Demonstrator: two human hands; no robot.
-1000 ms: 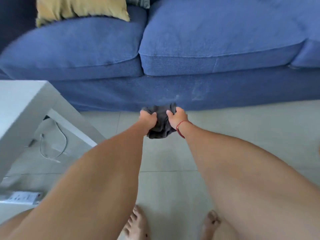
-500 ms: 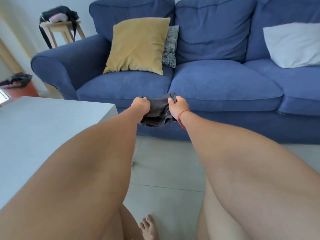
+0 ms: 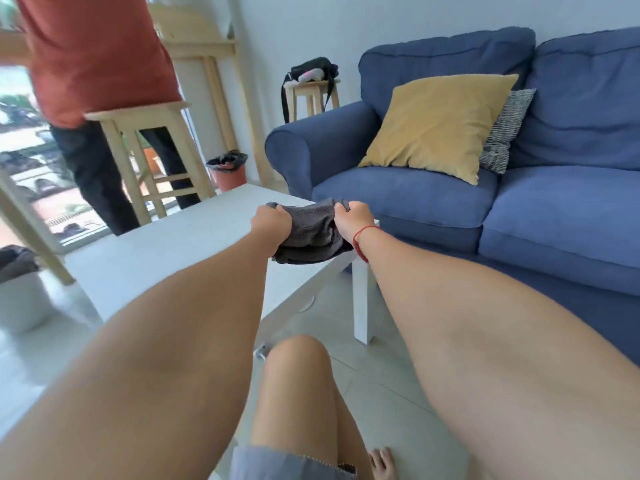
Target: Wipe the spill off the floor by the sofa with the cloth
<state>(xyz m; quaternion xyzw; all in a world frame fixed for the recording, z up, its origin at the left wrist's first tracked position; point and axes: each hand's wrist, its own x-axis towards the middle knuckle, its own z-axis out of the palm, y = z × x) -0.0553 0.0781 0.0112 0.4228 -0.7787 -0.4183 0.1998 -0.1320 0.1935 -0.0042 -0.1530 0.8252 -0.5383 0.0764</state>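
A dark grey cloth (image 3: 310, 230) hangs bunched between both fists, held up over the near corner of the white table (image 3: 166, 251). My left hand (image 3: 272, 220) grips its left end and my right hand (image 3: 353, 216), with a red string at the wrist, grips its right end. The blue sofa (image 3: 519, 209) stands to the right. Pale floor tiles (image 3: 329, 313) show between table and sofa; no spill is visible on them.
A yellow cushion (image 3: 440, 123) and a striped one (image 3: 505, 129) lie on the sofa. A person in a red shirt (image 3: 93, 53) stands at the far left behind a wooden stool (image 3: 149, 157). An orange bin (image 3: 228, 171), a second stool with a bag (image 3: 313, 88) and a white tub (image 3: 20, 299) stand around.
The view has lifted from the floor by the sofa and swung left over the table. Both hands stay closed on the cloth, which has risen from floor level to above the table corner.
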